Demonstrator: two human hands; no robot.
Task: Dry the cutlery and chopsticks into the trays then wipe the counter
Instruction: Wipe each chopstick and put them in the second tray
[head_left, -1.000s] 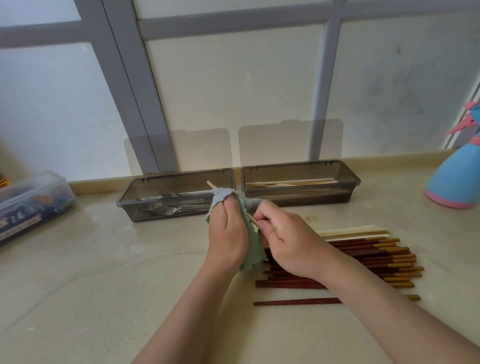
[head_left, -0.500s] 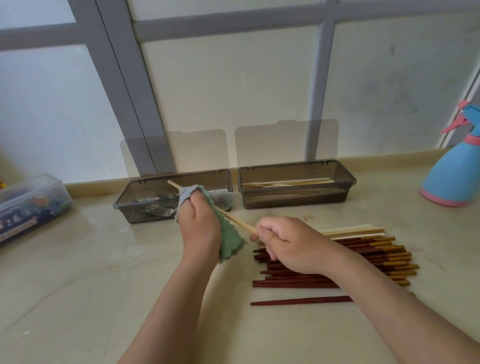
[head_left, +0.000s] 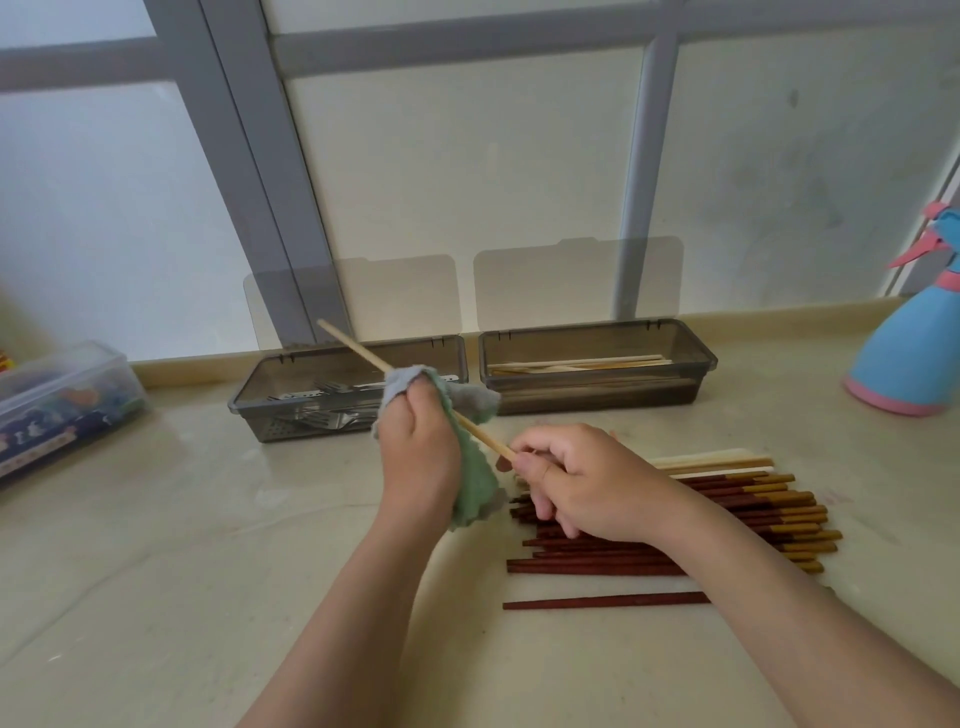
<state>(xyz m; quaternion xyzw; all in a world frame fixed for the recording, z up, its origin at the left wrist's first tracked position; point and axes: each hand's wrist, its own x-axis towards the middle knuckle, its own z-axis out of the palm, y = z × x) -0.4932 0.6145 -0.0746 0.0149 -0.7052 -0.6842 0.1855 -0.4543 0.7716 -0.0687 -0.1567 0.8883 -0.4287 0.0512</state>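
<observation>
Over the pale marble counter (head_left: 156, 571) beneath frosted panes (head_left: 467, 182), left grip (head_left: 421, 447) clasps cloth (head_left: 475, 488), right grip (head_left: 587, 483) pinches chopstick (head_left: 353, 345).

A pale wooden chopstick (head_left: 358, 351) slanted over the fork tray (head_left: 249, 410), a green-grey cloth (head_left: 475, 483) wrapped round its middle. Right of that tray sat a second tray (head_left: 696, 395) holding pale chopsticks (head_left: 582, 364). Nearer, to the right, dark red chopsticks (head_left: 753, 514) lay piled flat on the counter (head_left: 208, 571)

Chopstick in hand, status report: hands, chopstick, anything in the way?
Left hand grips cloth round pale chopstick. Right hand pinches its near end, above dark chopstick pile. Tip points over fork tray; chopstick tray open, unblocked.
</observation>
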